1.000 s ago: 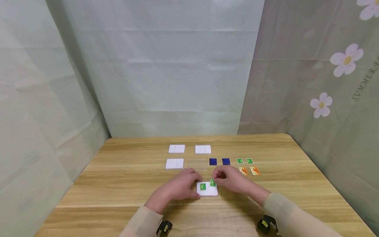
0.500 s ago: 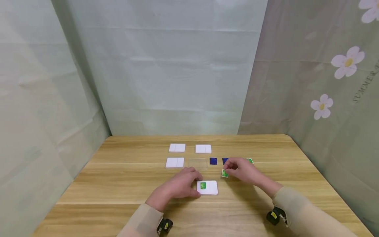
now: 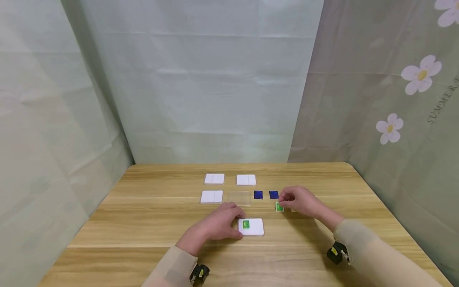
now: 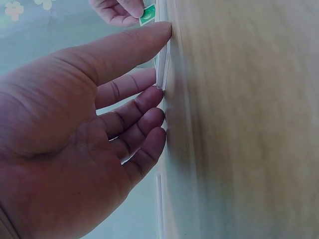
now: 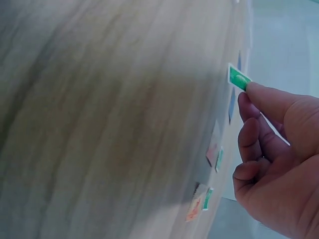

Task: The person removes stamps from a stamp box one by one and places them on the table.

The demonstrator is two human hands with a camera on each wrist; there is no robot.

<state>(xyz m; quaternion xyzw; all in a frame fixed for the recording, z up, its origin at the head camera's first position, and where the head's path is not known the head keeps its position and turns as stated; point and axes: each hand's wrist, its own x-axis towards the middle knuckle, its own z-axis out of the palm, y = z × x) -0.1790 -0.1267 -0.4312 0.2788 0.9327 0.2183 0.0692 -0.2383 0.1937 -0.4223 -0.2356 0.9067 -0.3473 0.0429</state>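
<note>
My left hand (image 3: 220,225) rests at the left end of a white card in a clear case (image 3: 254,227), holding it between thumb and fingertips. A green stamp (image 3: 246,224) lies on the left part of that card. To the right, a second green stamp (image 5: 238,77) is pinched by thumb and index finger of my right hand (image 3: 299,200), raised over the table in the right wrist view. Two blue stamps, one left (image 3: 258,195) and one right (image 3: 273,195), lie just beyond. In the head view, my right hand hides most of the stamps behind it.
Two white cards in clear cases, left (image 3: 214,179) and right (image 3: 246,179), lie at the back, with another white card (image 3: 211,197) nearer. Beside it sits a clear plastic piece (image 3: 239,198). Orange stamps (image 5: 197,203) and green stamps (image 5: 208,199) lie under the right hand.
My right hand has carried the green stamp from over the card to the right and away, toward the other stamps. The left hand has stayed at the card.
</note>
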